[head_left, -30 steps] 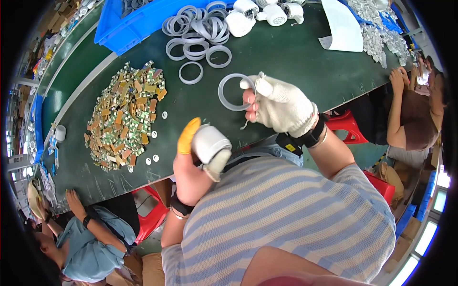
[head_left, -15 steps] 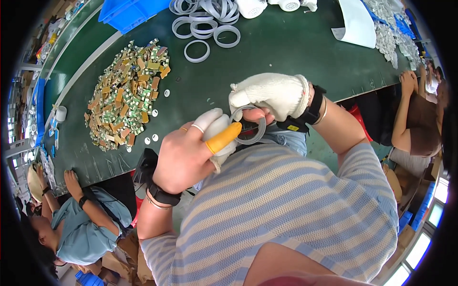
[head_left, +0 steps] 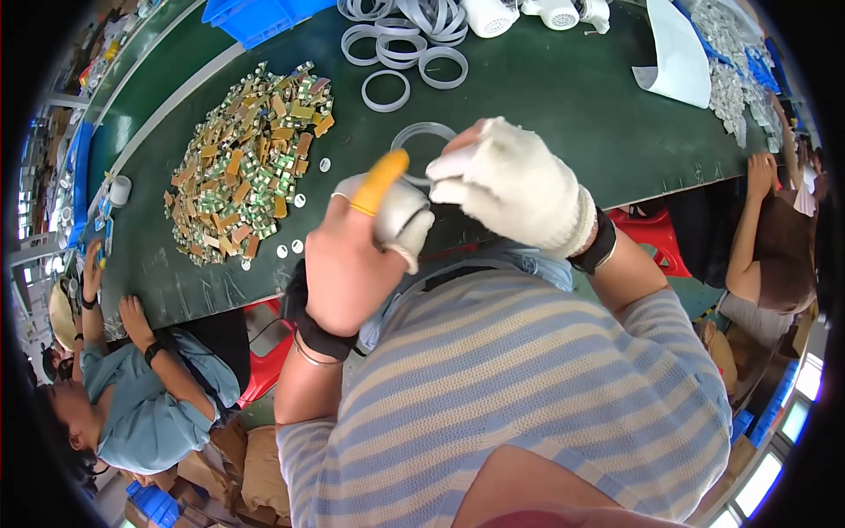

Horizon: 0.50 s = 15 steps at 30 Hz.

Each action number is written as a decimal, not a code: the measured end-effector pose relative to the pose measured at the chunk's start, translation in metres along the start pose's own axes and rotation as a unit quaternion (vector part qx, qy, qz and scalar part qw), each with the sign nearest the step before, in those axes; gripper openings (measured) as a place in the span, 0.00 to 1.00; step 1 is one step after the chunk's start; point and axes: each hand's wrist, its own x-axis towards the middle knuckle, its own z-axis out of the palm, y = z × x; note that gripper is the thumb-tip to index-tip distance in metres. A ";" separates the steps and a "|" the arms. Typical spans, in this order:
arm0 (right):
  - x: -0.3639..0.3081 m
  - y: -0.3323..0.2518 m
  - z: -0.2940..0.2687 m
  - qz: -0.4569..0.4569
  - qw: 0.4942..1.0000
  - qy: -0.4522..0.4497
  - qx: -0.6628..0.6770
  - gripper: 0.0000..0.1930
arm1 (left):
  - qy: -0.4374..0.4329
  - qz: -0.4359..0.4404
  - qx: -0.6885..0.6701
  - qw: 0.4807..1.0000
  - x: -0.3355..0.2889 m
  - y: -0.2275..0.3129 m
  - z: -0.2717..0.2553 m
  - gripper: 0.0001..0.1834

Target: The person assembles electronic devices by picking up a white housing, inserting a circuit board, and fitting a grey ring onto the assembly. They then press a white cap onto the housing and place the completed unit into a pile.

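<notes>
A grey ring stands out in front of my hands, its lower part hidden by fingers. My right hand, in a white knit glove, has its fingers curled together at the ring's right edge. On the left, my left hand wears a yellow finger cot on one finger, which reaches over the ring's left side. A white rounded part with a dark line across it sits in the closed left hand; its exact kind is hidden.
A heap of small green-and-tan circuit boards lies left on the green table. Farther back are several loose grey rings, white housings and a blue bin. Clear plastic pieces and a white sheet lie right. Co-workers sit both sides.
Both hands have moved away from my body, over the table, with the grey ring. The right fingers no longer poke through the ring. The view has shifted slightly.
</notes>
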 end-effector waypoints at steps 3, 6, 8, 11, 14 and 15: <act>-0.003 -0.009 -0.015 0.247 0.851 0.089 0.456 0.12 | 0.015 -0.193 -0.512 0.837 -0.006 -0.017 0.010 0.31; 0.002 -0.017 -0.011 0.258 0.631 0.063 0.729 0.11 | -0.036 -0.190 -0.722 0.664 -0.013 -0.022 0.014 0.43; 0.005 -0.020 -0.007 0.315 0.634 0.017 0.707 0.10 | -0.064 -0.169 -0.693 0.698 -0.018 -0.016 0.017 0.52; 0.001 -0.014 0.001 0.186 0.880 0.055 0.434 0.10 | -0.046 -0.168 -0.729 0.662 -0.018 -0.006 0.019 0.62; 0.003 -0.021 -0.006 0.181 0.904 0.064 0.382 0.11 | -0.046 -0.176 -0.677 0.714 -0.021 -0.008 0.024 0.64; 0.003 -0.023 -0.007 0.175 0.916 0.054 0.357 0.11 | -0.044 -0.179 -0.678 0.712 -0.022 -0.007 0.025 0.64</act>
